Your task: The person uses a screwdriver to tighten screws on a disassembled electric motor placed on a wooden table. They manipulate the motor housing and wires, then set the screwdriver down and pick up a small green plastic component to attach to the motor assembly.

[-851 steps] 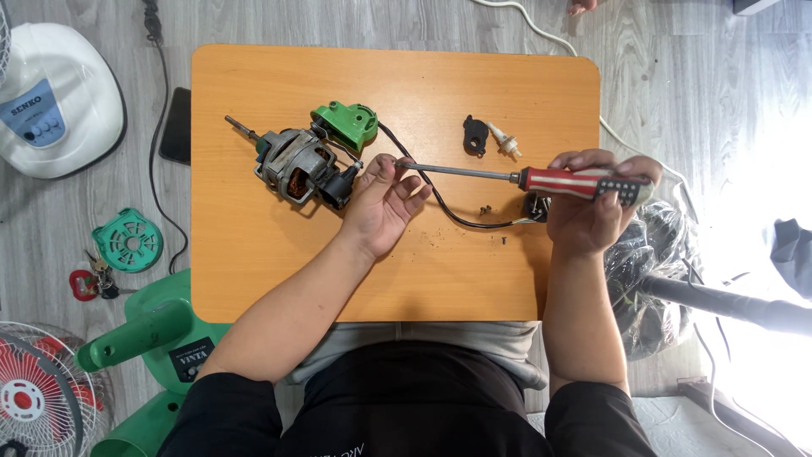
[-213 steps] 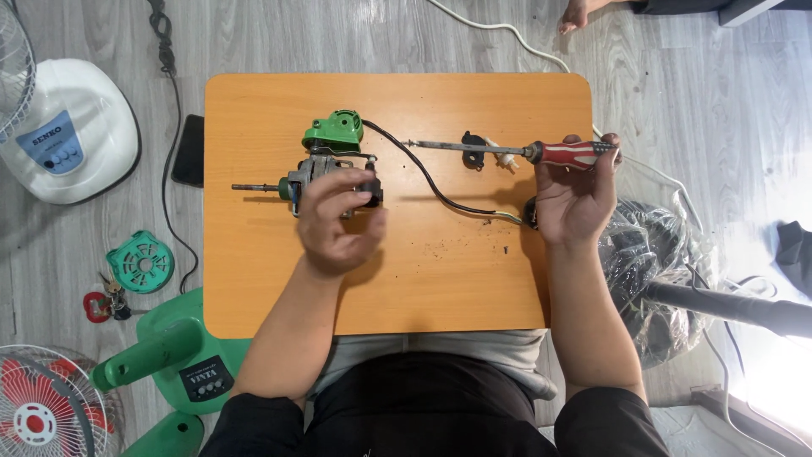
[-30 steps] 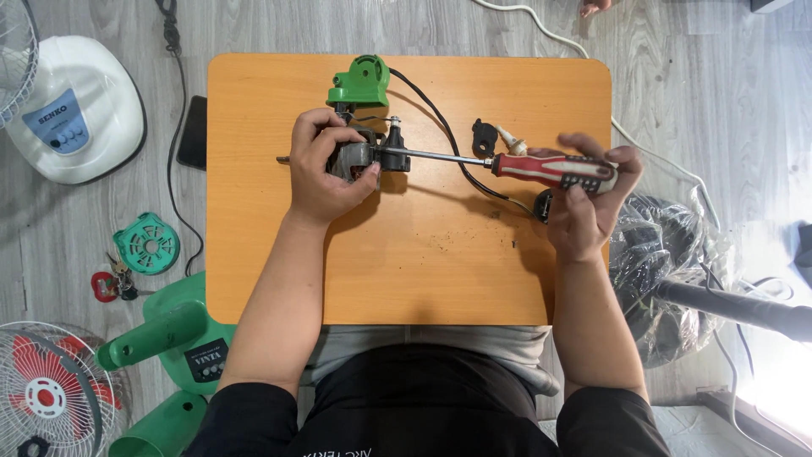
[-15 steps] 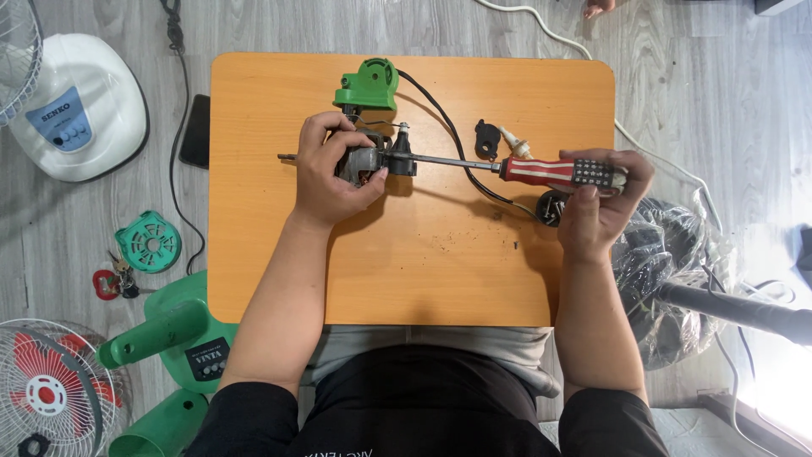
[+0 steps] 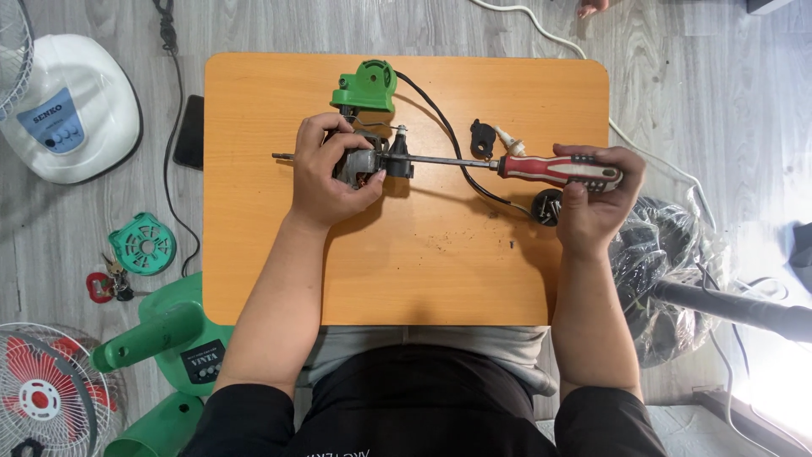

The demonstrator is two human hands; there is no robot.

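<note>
The fan motor (image 5: 362, 161) sits on the orange table (image 5: 406, 254) toward its far-left part, and your left hand (image 5: 326, 173) is clamped around it — your fingers cover most of the casing, so only its copper windings, a thin shaft poking out left and the green housing piece (image 5: 365, 86) just behind it show. Your right hand (image 5: 592, 199) is closed around the red handle of the screwdriver (image 5: 507, 165), held level with its tip at the motor's right end. A black cable (image 5: 448, 152) loops under the shaft, and the small black part (image 5: 482, 140) beside it is hard to make out.
</note>
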